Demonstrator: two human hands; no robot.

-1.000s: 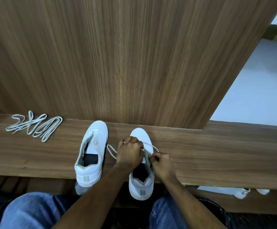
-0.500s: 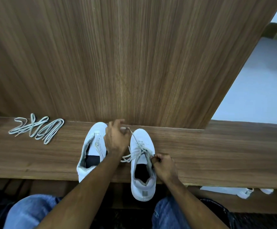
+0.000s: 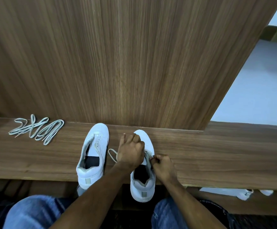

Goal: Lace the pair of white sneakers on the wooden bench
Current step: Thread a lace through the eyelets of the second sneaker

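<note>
Sneakers sit side by side on the wooden bench [image 3: 217,156], toes toward the wood panel [image 3: 134,63], heels hanging a bit over the front edge. Left sneaker [image 3: 93,156] is unlaced as far as I see. Right sneaker [image 3: 144,184] has a lace [image 3: 112,154] partly threaded, one loop lying on the bench between the shoes. Left hand [image 3: 131,151] is curled over the right sneaker's forefoot, looks closed on the lace, though I can't see the grip itself. Right hand [image 3: 163,166] is fisted at the shoe's right eyelet edge, pinching the lace. Spare lace [image 3: 37,129] lies bundled far left on the bench.
</note>
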